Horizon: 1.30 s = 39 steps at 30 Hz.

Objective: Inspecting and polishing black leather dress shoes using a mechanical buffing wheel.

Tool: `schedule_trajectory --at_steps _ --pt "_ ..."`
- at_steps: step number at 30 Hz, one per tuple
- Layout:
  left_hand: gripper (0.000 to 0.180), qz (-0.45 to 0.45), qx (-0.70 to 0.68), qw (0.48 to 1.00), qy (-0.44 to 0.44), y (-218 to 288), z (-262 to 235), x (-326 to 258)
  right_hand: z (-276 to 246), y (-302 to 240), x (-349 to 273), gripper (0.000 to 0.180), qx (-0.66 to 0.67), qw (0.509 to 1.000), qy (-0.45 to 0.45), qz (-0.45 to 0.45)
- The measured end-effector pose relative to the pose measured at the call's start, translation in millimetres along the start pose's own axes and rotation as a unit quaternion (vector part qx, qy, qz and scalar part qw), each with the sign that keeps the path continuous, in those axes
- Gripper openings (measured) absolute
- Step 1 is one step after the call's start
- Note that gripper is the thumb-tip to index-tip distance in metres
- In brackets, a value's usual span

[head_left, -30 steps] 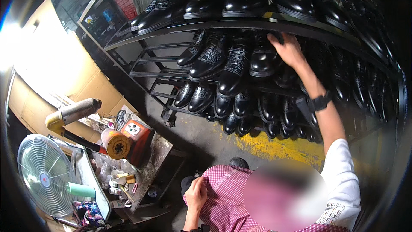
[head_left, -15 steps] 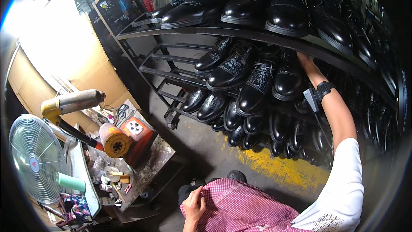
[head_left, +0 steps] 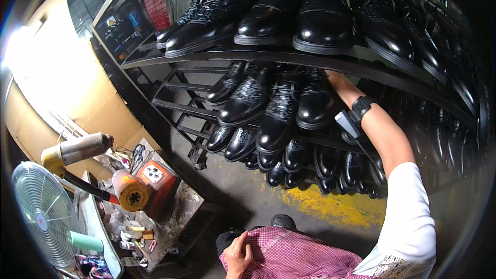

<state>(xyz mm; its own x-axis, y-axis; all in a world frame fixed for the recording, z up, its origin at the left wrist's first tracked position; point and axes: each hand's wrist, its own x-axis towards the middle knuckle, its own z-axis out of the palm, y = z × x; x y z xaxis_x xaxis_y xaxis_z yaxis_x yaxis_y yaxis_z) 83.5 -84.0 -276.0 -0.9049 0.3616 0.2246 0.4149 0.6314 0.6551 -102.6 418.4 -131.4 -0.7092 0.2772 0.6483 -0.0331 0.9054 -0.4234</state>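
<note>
Right hand [head_left: 338, 80], upper centre of frame: grip hidden behind black shoe [head_left: 314, 104] on middle shelf [head_left: 361, 147], cannot tell. Left hand [head_left: 238, 256], bottom centre: pinching pink checked cloth [head_left: 294, 258]. Support shoe heel; avoid knocking neighbours.

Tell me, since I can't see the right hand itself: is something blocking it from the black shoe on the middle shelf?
Nothing visible does. The right hand reaches under the top shelf and already meets the black shoe at its back. Neighbouring shoes sit only to its left.
</note>
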Motion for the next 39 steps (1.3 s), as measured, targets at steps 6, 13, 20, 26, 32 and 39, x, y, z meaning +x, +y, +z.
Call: schedule_trajectory --at_steps 6,13,20,26,32,39 --pt "0.039 0.003 0.018 1.0 0.001 3.2 1.8 1.6 27.0 -12.9 16.8 0.03 0.099 0.995 -0.009 0.003" --pt "0.035 -0.012 0.011 1.0 0.013 7.2 -2.3 -2.3 25.2 -33.5 32.8 0.034 0.125 0.982 -0.143 0.021" --pt "0.028 -0.015 0.014 0.999 0.047 3.7 -5.1 -9.8 -4.1 -39.6 13.7 0.05 0.035 0.994 -0.104 0.021" --pt "0.025 0.004 0.011 0.997 0.076 -0.6 -6.7 -19.7 -64.6 -100.8 -40.0 0.032 -0.006 0.99 -0.005 -0.138" --pt "0.026 0.004 -0.005 0.995 0.103 -0.3 -7.6 -24.1 -94.1 -172.1 -63.2 0.024 0.027 0.975 -0.01 -0.218" --pt "0.024 0.02 -0.044 0.987 0.151 -0.3 -10.0 -30.0 -85.2 -215.1 -115.5 0.02 0.153 0.968 -0.049 -0.192"
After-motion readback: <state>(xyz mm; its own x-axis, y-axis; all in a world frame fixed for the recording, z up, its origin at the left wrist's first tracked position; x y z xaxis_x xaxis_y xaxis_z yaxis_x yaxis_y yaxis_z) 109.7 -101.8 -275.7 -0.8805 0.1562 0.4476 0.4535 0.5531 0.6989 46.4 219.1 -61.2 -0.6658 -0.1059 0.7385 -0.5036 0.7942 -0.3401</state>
